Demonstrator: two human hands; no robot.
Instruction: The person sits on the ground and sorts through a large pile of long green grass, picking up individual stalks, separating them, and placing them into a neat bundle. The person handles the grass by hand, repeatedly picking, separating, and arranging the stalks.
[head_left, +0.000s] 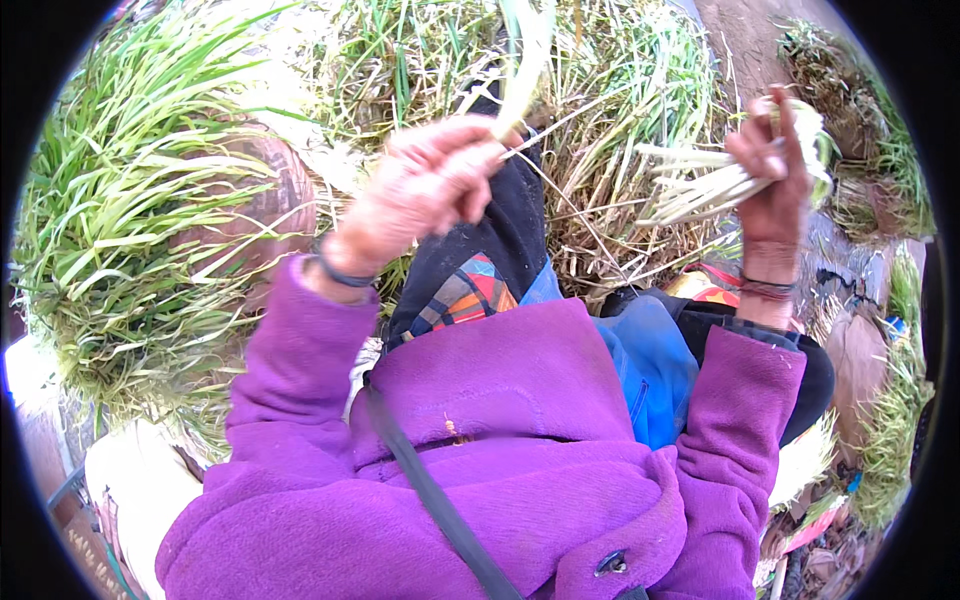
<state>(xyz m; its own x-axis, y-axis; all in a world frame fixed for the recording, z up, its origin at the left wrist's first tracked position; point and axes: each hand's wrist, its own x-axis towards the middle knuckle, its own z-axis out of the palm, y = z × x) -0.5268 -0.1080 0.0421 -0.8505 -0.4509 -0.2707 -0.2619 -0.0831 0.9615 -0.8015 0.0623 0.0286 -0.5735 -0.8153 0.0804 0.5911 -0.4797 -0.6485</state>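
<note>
My left hand, blurred, is raised in front of my lap and pinches a pale green leafy stalk between thumb and fingers; its leaf end rises to the top of the view. On the right, my right hand is closed around a bundle of thin whitish stalks, their cut-looking ends pointing left. Leafy green ends of that bundle show beyond the fingers. Under and between both hands lies a heap of dry and green grass-like stalks.
A large pile of long green leaves rests against a brown rounded sack on the left. More grassy bundles lie at the far right. A white sack is at the lower left. A checked cloth lies over my lap.
</note>
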